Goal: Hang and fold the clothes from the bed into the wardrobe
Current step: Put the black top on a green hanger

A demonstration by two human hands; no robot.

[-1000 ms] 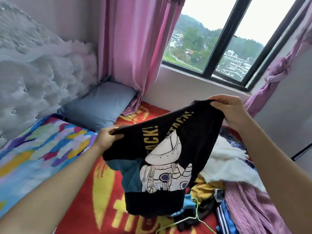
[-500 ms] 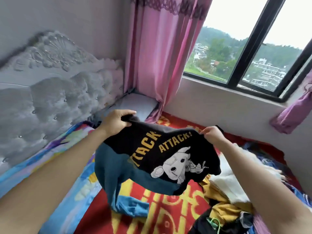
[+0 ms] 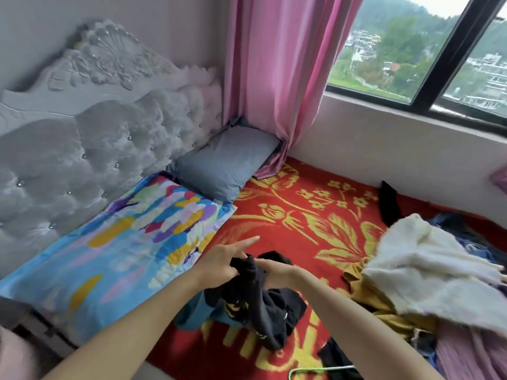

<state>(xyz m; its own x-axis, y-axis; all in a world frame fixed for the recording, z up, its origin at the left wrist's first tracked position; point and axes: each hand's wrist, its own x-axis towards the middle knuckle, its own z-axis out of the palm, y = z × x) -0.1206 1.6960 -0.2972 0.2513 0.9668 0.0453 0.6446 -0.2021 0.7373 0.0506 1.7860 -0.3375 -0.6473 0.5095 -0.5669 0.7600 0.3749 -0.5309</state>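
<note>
A black-and-teal shirt [image 3: 258, 305] hangs bunched, its lower part on the bed [image 3: 301, 215].

The headboard [image 3: 109, 149] is showing plush, tufted velvet with glinting studs [image 3: 128, 137]; the black shirt [image 3: 263, 303] is looking matt, the white garment [image 3: 428, 270] fuzzy.

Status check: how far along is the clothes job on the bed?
Done: nothing visibly put away; the wardrobe is out of view. In hand: the left hand and right hand grip the black top, bunched above the red blanket, not yet folded. Left: at the right, a white garment, a yellow garment and a lilac garment, plus a green hanger lying unused.
</note>
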